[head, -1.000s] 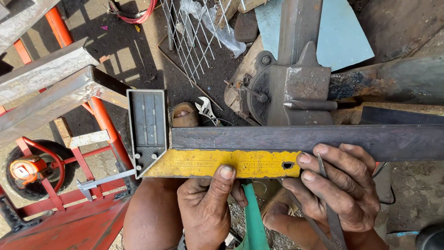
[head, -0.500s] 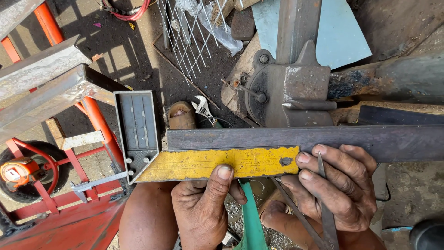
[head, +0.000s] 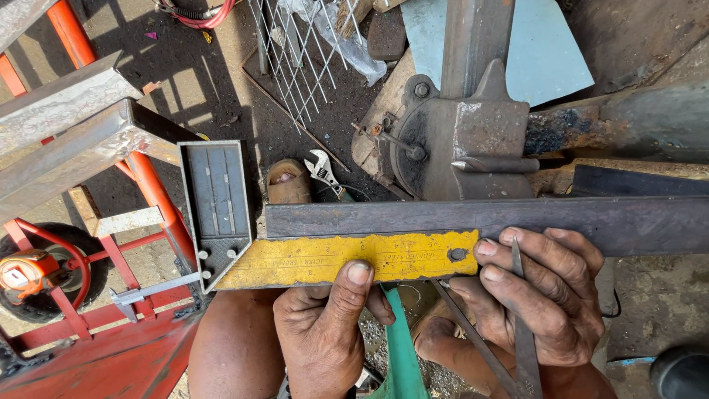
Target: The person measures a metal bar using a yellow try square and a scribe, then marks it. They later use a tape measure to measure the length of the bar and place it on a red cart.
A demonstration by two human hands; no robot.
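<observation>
Yellow blade of a try square (head: pixel 347 258) is laid flat along the near edge of a dark steel bar (head: pixel 480 219), with the grey stock (head: pixel 216 207) butted against the bar's left end. The blade is pinned by the thumb of the left hand (head: pixel 325 332), whose other fingers are curled beneath. The right hand (head: pixel 550 299) is pressed on the bar and the blade's right end, its fingers closed around a thin metal scriber (head: pixel 523 332); a second thin rod (head: pixel 473 336) is seen under the same hand.

Judgement: the blade is held by one thumb only, so a slip along the bar is possible if pressure is uneven, and any line would be thrown off square. The bar is not visibly clamped; whether it can shift cannot be told. The scriber's tip is hidden, so contact with the steel cannot be confirmed. A vise (head: pixel 461 140) and a spanner (head: pixel 323 168) are set just behind the bar.
</observation>
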